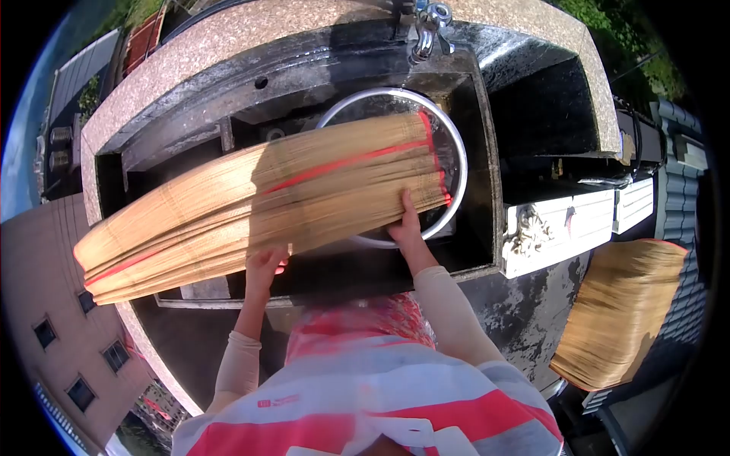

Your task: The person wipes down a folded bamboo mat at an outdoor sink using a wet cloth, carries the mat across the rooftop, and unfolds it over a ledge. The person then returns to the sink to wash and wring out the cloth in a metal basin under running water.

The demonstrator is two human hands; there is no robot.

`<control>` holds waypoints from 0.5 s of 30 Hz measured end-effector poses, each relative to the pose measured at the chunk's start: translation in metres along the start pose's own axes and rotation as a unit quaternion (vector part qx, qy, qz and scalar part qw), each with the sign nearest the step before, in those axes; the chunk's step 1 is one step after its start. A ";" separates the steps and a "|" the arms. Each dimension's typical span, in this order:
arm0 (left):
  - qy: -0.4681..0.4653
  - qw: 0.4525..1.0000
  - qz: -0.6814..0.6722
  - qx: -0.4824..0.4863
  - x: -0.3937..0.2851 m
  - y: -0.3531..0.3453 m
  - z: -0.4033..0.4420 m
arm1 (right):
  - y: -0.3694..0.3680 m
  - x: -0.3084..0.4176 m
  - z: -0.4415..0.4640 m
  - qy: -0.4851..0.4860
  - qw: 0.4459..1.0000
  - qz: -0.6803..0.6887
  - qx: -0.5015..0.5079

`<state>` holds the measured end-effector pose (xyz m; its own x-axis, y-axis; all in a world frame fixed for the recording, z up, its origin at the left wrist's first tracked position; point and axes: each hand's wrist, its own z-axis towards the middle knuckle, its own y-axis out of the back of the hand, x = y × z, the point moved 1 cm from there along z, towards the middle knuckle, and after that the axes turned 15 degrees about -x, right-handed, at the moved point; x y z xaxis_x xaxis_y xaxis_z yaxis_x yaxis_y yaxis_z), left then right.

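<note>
A long folded straw mat (304, 182) with red edging lies slantwise over the sink, its right end above a round basin (461, 163) with a pale rim. My left hand (266, 266) is closed at the mat's near edge, around its middle, with the fingers curled. Near the right end, my right hand (409, 224) grips the same edge, thumb on top and the other fingers mostly hidden below. The mat covers much of the basin, and its left end reaches the sink's left side.
A metal tap (432, 30) rises at the back of the dark stone sink (490, 175). To the right stand white boxes (559, 232). Another straw mat (623, 311) hangs or lies at the lower right, beside blue roof tiles (692, 281).
</note>
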<state>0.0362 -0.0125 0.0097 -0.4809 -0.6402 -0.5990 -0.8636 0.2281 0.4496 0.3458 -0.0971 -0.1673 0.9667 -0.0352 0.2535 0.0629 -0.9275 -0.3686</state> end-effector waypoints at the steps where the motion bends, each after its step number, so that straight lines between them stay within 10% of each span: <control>1: 0.068 0.997 -0.028 -0.009 0.016 0.010 -0.012 | -0.023 0.002 -0.018 -0.073 0.996 0.042 -0.033; 7: 0.156 0.920 -0.359 0.019 0.061 0.034 0.008 | -0.047 0.007 -0.001 -0.034 0.999 0.019 -0.002; 12: 0.172 0.736 -0.655 -0.003 0.039 0.027 0.002 | -0.106 0.044 -0.097 0.012 0.999 -0.034 0.000; 15: 0.059 0.761 -0.645 0.015 0.028 0.042 0.015 | -0.134 0.063 -0.141 0.115 0.991 -0.048 -0.056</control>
<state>-0.0156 -0.0098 0.0021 0.7868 -0.4063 -0.4646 -0.6093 -0.6309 -0.4802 0.3634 -0.0277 0.0241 0.8751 -0.0159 0.4838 0.1122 -0.9656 -0.2346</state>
